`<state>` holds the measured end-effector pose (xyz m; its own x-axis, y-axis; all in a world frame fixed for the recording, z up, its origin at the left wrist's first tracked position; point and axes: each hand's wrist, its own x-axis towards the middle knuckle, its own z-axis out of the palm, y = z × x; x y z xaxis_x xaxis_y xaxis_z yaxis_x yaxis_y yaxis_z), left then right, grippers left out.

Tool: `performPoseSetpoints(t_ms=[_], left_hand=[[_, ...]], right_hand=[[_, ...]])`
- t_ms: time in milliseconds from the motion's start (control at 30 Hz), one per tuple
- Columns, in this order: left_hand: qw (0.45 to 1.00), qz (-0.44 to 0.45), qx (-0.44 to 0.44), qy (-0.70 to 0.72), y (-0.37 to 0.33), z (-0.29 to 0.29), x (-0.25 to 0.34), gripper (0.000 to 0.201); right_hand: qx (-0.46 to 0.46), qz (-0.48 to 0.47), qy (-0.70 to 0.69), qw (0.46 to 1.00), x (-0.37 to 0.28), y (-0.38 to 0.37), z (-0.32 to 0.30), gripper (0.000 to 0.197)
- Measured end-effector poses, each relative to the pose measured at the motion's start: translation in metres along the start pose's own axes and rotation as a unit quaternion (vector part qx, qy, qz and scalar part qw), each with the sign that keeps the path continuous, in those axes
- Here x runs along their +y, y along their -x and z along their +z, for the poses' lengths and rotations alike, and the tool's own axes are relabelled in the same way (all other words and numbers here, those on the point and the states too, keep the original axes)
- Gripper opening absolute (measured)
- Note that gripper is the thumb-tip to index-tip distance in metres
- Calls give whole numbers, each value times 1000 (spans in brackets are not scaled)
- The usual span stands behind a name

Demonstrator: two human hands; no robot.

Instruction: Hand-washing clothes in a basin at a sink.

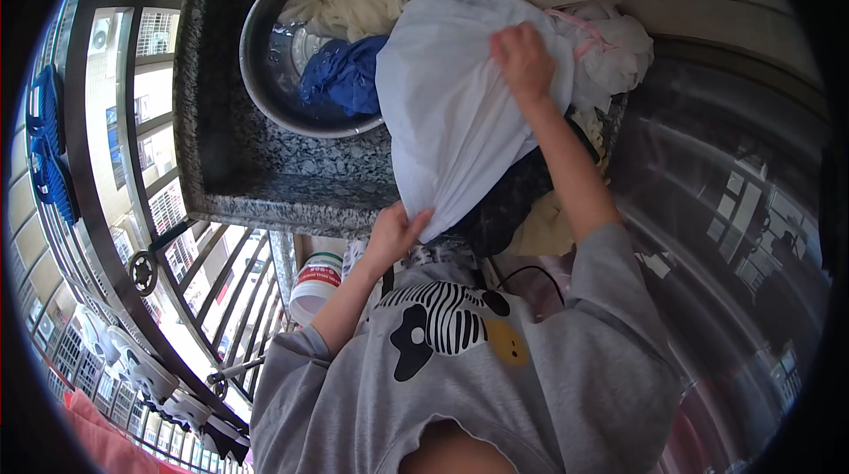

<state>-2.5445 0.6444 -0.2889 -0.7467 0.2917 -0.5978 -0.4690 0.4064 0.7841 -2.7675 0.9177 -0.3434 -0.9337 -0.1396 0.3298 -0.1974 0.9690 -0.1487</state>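
A large white cloth is spread over the right part of the stone sink, covering part of the basin's rim. At its near corner my left hand is closed on the gathered fabric, with the thumb on top. My right hand rests on the cloth's upper right part; motion blurs its fingers, so their grip is unclear. Left of the cloth, the round metal basin holds water, a wet blue cloth and a cream cloth. Dark fabric shows beneath the white cloth's near side.
The dark granite sink has a raised edge. A white translucent bundle with pink trim lies at the right. Pale yellow fabric is near my right forearm. A white bucket stands below the sink; metal window bars run along the left.
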Motion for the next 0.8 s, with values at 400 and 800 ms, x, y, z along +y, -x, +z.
performPoseSetpoints(t_ms=[400, 800], left_hand=[[604, -85, -118, 784, -54, -41, 35, 57], [917, -99, 80, 377, -14, -14, -1, 39]], right_hand=[[-155, 36, 45, 986, -22, -64, -27, 27], [-64, 233, -156, 958, -26, 31, -104, 12]])
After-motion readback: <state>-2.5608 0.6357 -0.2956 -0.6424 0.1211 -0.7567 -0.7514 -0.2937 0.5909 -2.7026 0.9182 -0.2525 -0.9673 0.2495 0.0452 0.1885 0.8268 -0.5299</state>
